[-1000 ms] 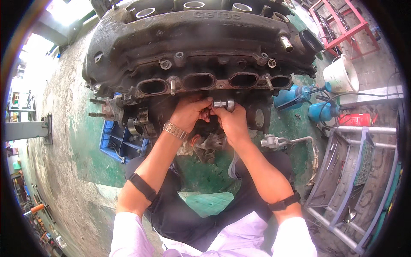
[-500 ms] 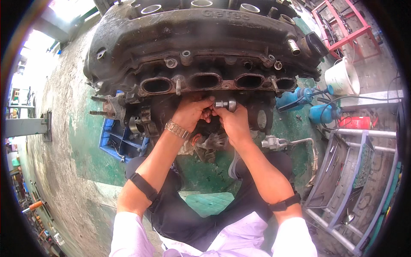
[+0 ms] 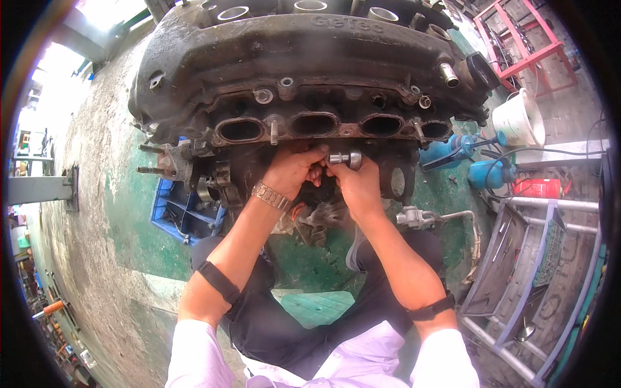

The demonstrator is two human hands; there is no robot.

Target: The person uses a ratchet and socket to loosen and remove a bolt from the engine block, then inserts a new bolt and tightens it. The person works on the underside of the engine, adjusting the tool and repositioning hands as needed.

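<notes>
A dark, grimy engine (image 3: 304,58) with a row of oval ports fills the upper middle of the view. Just below the ports, my right hand (image 3: 359,191) is closed around a ratchet wrench with a chrome socket (image 3: 345,158); its handle is mostly hidden in the palm. My left hand (image 3: 291,169), with a metal watch on its wrist, meets it at the socket's left end. Its fingers are curled and pinched together, and whatever they grip there is hidden. Two studs (image 3: 274,131) stick out between the ports above my hands.
A blue divided tray (image 3: 187,213) lies on the floor at left, near a crumpled grey rag or glove (image 3: 318,220) below my hands. To the right are blue bottle jacks (image 3: 490,171), a white bucket (image 3: 519,119), a red stand (image 3: 524,42) and a metal tool rack (image 3: 537,278).
The engine and both hands appear very slightly further right in the picture. My grip on the ratchet wrench looks the same, and the hands keep their place below the ports.
</notes>
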